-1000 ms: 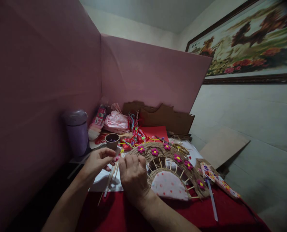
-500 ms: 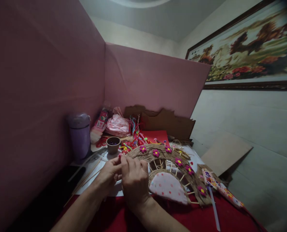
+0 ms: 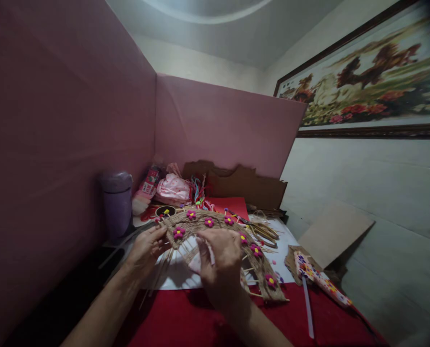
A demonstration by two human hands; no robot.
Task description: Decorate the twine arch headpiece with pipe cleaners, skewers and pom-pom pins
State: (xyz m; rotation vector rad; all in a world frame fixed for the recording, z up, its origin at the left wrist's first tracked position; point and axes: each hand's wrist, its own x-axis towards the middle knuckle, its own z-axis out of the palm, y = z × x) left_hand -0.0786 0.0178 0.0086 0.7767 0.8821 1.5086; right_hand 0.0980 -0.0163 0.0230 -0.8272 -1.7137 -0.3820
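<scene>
A fan-shaped craft piece (image 3: 218, 220) with a twine-wrapped band, thin stick spokes and pink felt flowers stands tilted before me. Its inner half-round of white dotted cloth (image 3: 196, 262) is mostly covered. At the band's left end, my left hand (image 3: 150, 246) is closed, pinching the edge between thumb and fingers. My right hand (image 3: 222, 262) is in front of the middle, fingers curled and thumb beside the white cloth. What it grips, if anything, is hidden. Small coloured tips top sticks along the outer edge.
Behind the fan are a dark cup (image 3: 165, 211), red paper (image 3: 233, 206) and scissors (image 3: 263, 231). A purple tumbler (image 3: 117, 207) stands at left. A floral-wrapped piece (image 3: 323, 279) lies at right on the red cloth (image 3: 186, 318). Torn cardboard (image 3: 236, 185) leans at the back.
My right hand has left the fan's left end and moved right, in front of its middle. The fan has shifted left, exposing another flower and the scissors. My left hand stays at the left end.
</scene>
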